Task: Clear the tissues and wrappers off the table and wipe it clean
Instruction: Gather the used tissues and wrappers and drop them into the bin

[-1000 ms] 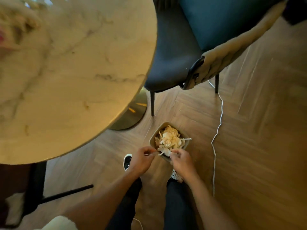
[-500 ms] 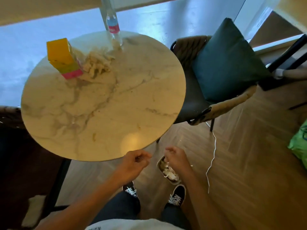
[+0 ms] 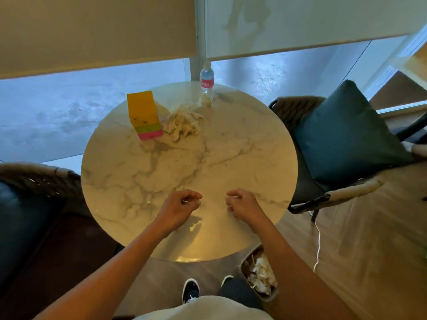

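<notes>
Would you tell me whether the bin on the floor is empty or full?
Nearly full: crumpled tissues fill the bin up to its rim.
</notes>
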`<state>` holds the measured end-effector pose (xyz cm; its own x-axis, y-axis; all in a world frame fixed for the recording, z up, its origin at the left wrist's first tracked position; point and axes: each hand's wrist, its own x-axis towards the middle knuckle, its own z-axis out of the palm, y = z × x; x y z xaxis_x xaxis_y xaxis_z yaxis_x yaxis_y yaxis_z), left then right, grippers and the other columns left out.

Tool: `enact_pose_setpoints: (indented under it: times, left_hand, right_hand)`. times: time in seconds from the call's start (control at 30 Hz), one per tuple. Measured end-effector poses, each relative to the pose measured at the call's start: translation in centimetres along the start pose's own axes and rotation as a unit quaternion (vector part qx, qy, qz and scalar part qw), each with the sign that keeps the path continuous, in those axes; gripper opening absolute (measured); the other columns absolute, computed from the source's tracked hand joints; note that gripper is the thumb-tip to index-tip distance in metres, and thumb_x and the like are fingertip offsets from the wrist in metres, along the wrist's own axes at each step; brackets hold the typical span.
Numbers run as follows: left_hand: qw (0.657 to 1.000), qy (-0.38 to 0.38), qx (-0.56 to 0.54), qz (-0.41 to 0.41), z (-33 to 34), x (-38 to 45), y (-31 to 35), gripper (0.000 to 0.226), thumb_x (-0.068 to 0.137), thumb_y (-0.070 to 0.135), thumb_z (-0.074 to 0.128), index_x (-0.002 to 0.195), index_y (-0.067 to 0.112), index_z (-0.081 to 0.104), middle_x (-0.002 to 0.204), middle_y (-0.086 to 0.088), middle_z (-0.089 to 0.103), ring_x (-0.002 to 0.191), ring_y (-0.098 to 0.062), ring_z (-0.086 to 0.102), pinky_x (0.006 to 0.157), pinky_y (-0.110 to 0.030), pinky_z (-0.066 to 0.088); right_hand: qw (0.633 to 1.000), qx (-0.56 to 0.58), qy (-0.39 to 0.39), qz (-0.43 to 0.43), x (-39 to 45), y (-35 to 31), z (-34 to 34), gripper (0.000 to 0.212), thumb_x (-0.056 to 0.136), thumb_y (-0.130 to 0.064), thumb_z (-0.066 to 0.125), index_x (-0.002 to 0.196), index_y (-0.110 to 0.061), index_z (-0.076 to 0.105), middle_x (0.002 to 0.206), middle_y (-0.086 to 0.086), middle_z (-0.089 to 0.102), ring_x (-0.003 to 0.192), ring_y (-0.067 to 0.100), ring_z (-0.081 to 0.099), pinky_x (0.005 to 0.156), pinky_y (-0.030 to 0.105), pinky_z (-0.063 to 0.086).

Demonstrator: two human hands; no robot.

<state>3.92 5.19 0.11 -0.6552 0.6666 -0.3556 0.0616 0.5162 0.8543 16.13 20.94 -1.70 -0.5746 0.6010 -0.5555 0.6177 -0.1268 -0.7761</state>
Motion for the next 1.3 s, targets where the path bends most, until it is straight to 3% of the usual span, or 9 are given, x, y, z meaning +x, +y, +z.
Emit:
enact_pose_setpoints:
  times: [0.27,0.4,0.53,0.6,0.8,0.93,1.07,1.2,1.3]
  left_hand:
    - [0.997,0.045,0.052,0.016,-4.7,9.6,2.6,0.011,0.087,0.016,0.068,0.096,0.022,0.070,0.090,0.007,0.068,0.082,-0.008,0.062,0.083,-0.028,0.049]
    - [0.993,0.072,0.094,0.009,-6.0,15.0,4.8,0.014,0.087,0.014,0.067,0.100,0.017,0.070,0.095,0.002,0.067,0.084,-0.011,0.061,0.075,-0.023,0.048]
    - [0.983,0.086,0.162,0.005,-6.6,20.8,7.0,0.014,0.082,0.016,0.068,0.095,0.017,0.072,0.105,-0.004,0.067,0.101,-0.020,0.063,0.090,-0.036,0.051]
    - [0.975,0.083,0.205,0.009,-7.1,23.8,8.6,0.018,0.078,0.021,0.068,0.095,0.017,0.072,0.111,-0.005,0.065,0.111,-0.022,0.059,0.097,-0.040,0.047]
    - [0.952,0.094,0.292,-0.006,-7.1,34.1,11.3,0.031,0.085,0.020,0.064,0.115,0.016,0.069,0.146,-0.009,0.043,0.135,-0.020,0.040,0.108,-0.027,0.029]
    - [0.941,0.054,0.332,-0.029,-6.6,38.7,11.6,0.035,0.084,0.018,0.062,0.118,0.011,0.068,0.144,-0.012,0.045,0.134,-0.023,0.042,0.107,-0.027,0.031]
    - [0.933,0.036,0.353,-0.055,-6.7,40.7,11.2,0.030,0.081,0.013,0.057,0.106,0.001,0.070,0.118,-0.016,0.064,0.112,-0.030,0.058,0.092,-0.036,0.049]
    - [0.947,0.083,0.308,-0.041,-7.3,40.1,11.6,0.037,0.082,0.015,0.058,0.118,0.012,0.068,0.129,-0.007,0.062,0.120,-0.024,0.056,0.100,-0.030,0.042]
    - [0.956,0.156,0.249,-0.015,-7.8,38.7,12.3,0.035,0.082,0.015,0.061,0.114,0.022,0.071,0.122,-0.005,0.067,0.110,-0.020,0.062,0.096,-0.027,0.044]
  right_hand:
    - [0.997,-0.058,-0.026,-0.046,9.1,-6.9,-0.4,0.010,0.091,-0.018,0.061,0.101,-0.018,0.062,0.088,0.006,0.063,0.069,0.015,0.061,0.060,0.025,0.046]
    - [0.991,-0.104,-0.029,-0.080,14.6,-10.0,-0.9,0.024,0.090,-0.021,0.062,0.112,-0.012,0.066,0.098,0.007,0.065,0.087,0.020,0.062,0.079,0.033,0.051]
    - [0.975,-0.179,-0.030,-0.130,20.2,-13.9,-2.0,0.035,0.091,-0.019,0.061,0.125,-0.013,0.061,0.115,0.004,0.055,0.112,0.022,0.057,0.088,0.022,0.040]
    - [0.965,-0.205,-0.030,-0.158,23.3,-15.7,-2.0,0.040,0.090,-0.019,0.061,0.130,-0.014,0.058,0.130,0.012,0.051,0.119,0.027,0.053,0.096,0.024,0.039]
    - [0.947,-0.249,-0.054,-0.197,31.6,-18.8,-1.5,0.047,0.090,-0.016,0.055,0.137,-0.016,0.052,0.142,0.016,0.036,0.129,0.026,0.043,0.106,0.022,0.029]
    - [0.938,-0.271,-0.066,-0.204,36.1,-19.7,-1.3,0.048,0.090,-0.014,0.052,0.138,-0.023,0.051,0.149,0.013,0.023,0.137,0.024,0.036,0.108,0.023,0.027]
    - [0.938,-0.264,-0.072,-0.212,39.0,-20.8,-0.4,0.050,0.088,-0.010,0.051,0.136,-0.024,0.053,0.145,0.011,0.026,0.131,0.027,0.042,0.107,0.025,0.031]
    - [0.942,-0.251,-0.074,-0.213,40.3,-21.4,1.1,0.052,0.085,-0.009,0.052,0.136,-0.016,0.052,0.143,0.011,0.034,0.126,0.028,0.047,0.105,0.027,0.034]
    - [0.950,-0.225,-0.036,-0.215,40.6,-21.2,1.8,0.049,0.081,-0.009,0.055,0.130,-0.010,0.058,0.136,0.011,0.049,0.122,0.028,0.050,0.100,0.028,0.038]
